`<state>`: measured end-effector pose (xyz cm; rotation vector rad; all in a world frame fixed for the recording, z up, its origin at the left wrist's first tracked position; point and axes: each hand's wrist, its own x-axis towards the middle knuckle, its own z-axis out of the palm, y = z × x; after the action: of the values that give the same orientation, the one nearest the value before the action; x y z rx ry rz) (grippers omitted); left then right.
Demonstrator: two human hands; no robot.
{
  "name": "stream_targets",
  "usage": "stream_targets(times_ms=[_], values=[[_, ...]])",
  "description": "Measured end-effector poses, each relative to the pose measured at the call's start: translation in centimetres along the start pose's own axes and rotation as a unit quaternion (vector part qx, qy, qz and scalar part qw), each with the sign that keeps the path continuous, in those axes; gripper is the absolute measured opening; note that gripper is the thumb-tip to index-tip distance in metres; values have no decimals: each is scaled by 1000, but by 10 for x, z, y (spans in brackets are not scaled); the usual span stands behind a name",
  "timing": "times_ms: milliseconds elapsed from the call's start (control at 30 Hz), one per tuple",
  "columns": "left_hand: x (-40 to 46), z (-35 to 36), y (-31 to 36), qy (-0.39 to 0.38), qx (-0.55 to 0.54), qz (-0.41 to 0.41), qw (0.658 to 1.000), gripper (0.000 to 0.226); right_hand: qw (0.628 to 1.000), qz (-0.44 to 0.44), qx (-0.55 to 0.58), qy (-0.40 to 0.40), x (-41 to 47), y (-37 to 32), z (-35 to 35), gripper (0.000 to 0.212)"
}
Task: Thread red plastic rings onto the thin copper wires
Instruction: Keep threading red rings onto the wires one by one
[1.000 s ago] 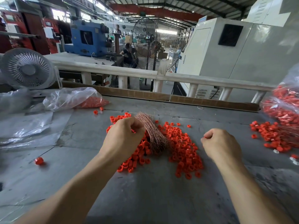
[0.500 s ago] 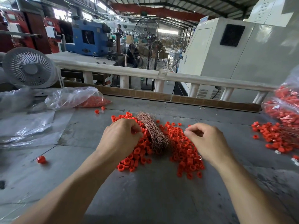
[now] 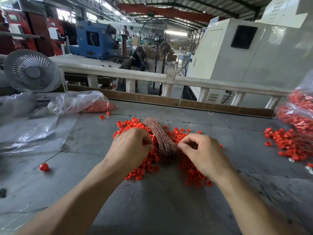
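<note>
1. A bundle of thin copper wires [image 3: 160, 138] lies on the grey tabletop [image 3: 160, 200], in the middle of a loose heap of red plastic rings [image 3: 191, 168] that spreads to both sides of it.
2. The left hand [image 3: 130, 148] sits on the heap just left of the bundle, fingers curled under. Its grip looks narrow, but whether it holds a ring or a wire cannot be told, since the fingertips are hidden.
3. The right hand [image 3: 203, 153] is at the bundle's right edge, thumb and forefinger drawn close together by the wire ends. It seems to pinch at a wire, though a single strand is too fine to make out.
4. The step in hand looks like picking one wire out of the bundle, with the other hand readying a ring from the heap.
5. The next move calls for drawing one strand free without dragging its neighbours, then lining its tip up with a ring's small hole. Both hands must work close together, and the wire will likely bend if pushed off-centre.
6. More rings lie in a clear plastic bag [image 3: 79, 102] at the far left and in a second pile [image 3: 288, 143] at the right. One stray ring [image 3: 44, 166] sits apart on the left, seemingly on a wire.
</note>
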<state>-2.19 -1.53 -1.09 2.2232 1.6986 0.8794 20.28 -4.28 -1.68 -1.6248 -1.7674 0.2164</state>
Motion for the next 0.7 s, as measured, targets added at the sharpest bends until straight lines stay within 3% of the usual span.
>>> stream_targets(times_ms=[300,500,700], values=[[-2,5,9,41,-95,61,993,5,990,-76,31,111,-3,-18,-6,11],[-10,10,20,59,-155,151,975,18,976,-177,6,124,-9,-34,-4,8],[-10,6,21,82,-208,126,966,36,973,-186,88,99,-10,-39,1,3]])
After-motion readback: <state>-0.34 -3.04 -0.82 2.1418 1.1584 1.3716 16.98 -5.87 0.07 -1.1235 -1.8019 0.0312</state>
